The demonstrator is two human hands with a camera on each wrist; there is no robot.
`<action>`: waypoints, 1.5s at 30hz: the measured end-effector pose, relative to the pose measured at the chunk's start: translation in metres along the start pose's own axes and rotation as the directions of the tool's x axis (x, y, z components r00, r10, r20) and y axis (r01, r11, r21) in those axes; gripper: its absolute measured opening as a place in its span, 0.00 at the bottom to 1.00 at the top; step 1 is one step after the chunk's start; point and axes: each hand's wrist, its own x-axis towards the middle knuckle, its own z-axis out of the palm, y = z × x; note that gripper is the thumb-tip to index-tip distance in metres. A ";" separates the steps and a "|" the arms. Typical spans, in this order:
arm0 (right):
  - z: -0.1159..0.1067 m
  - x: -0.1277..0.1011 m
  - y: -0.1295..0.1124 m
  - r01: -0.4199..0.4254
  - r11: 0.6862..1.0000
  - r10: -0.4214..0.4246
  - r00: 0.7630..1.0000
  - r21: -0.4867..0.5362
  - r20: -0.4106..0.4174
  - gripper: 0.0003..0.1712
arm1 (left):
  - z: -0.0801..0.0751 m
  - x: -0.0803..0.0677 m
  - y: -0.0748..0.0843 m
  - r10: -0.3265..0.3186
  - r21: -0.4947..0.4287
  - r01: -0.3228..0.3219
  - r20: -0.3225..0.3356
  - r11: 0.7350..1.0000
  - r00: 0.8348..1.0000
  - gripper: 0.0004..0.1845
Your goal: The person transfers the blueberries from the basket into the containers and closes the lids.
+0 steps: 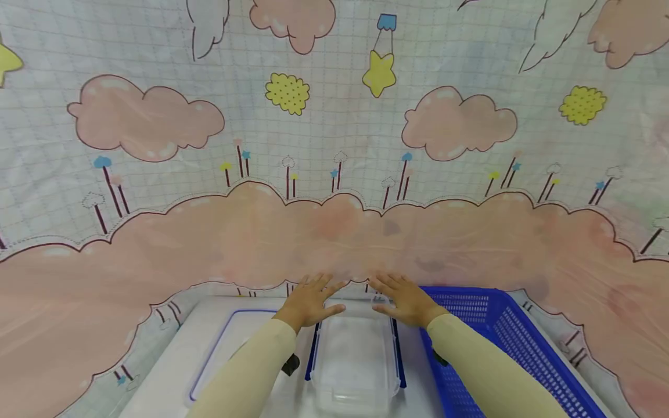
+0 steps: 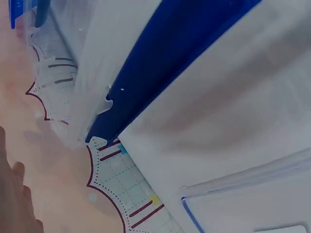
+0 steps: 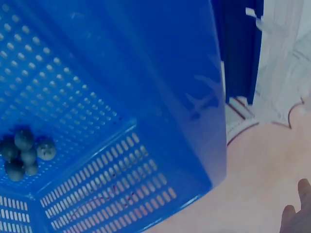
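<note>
Both hands hover with fingers spread over the far end of a clear plastic container [image 1: 355, 360] with blue side latches. My left hand [image 1: 309, 302] is above its far left corner, my right hand [image 1: 405, 301] above its far right corner; both hold nothing. A clear lid with a blue seal [image 1: 219, 342] lies flat to the left of the container. In the left wrist view a blue latch [image 2: 160, 73] and the lid's blue seal [image 2: 192, 216] show. A blue perforated basket [image 1: 502, 342] stands to the right; the right wrist view shows dark blue berries [image 3: 24, 153] in its corner.
A white tabletop [image 1: 172, 360] carries everything. A cloth backdrop [image 1: 334, 220] printed with pink clouds and yellow stars rises right behind the table and drapes around its sides. A small black object [image 1: 290, 364] sits under my left forearm.
</note>
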 end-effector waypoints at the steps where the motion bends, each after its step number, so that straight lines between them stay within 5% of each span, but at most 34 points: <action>1: -0.002 -0.001 0.002 -0.008 1.000 0.008 1.000 0.007 -0.006 0.40 | 0.000 -0.002 0.001 -0.016 -0.021 0.016 -0.006 1.000 1.000 0.37; 6: -0.022 -0.015 0.018 -0.107 0.992 0.109 0.993 0.060 -0.034 0.39 | 0.006 -0.018 0.006 -0.142 -0.220 0.126 -0.060 0.967 0.988 0.31; 14: -0.045 -0.052 0.060 -0.288 0.948 0.300 0.951 0.135 -0.079 0.37 | 0.035 -0.054 0.012 -0.323 -0.545 0.190 -0.159 0.816 0.933 0.14; 16: -0.043 -0.063 0.073 -0.329 0.933 0.342 0.936 0.143 -0.077 0.36 | 0.043 -0.063 0.014 -0.357 -0.629 0.192 -0.146 0.754 0.923 0.13; 22: -0.031 -0.092 0.100 -0.379 0.908 0.398 0.913 0.176 -0.085 0.31 | 0.063 -0.083 0.023 -0.491 -0.831 0.223 -0.068 0.510 0.868 0.14; 25: -0.024 -0.107 0.106 -0.379 0.906 0.401 0.911 0.188 -0.096 0.30 | 0.069 -0.087 0.028 -0.545 -0.865 0.263 -0.014 0.427 0.839 0.16; 29: -0.011 -0.124 0.113 -0.402 0.893 0.424 0.902 0.200 -0.079 0.28 | 0.071 -0.089 0.031 -0.578 -0.879 0.282 0.010 0.383 0.816 0.17; 45: 0.027 -0.160 0.114 -0.470 0.831 0.499 0.866 0.296 -0.025 0.18 | 0.069 -0.080 0.038 -0.603 -0.893 0.290 0.025 0.345 0.797 0.20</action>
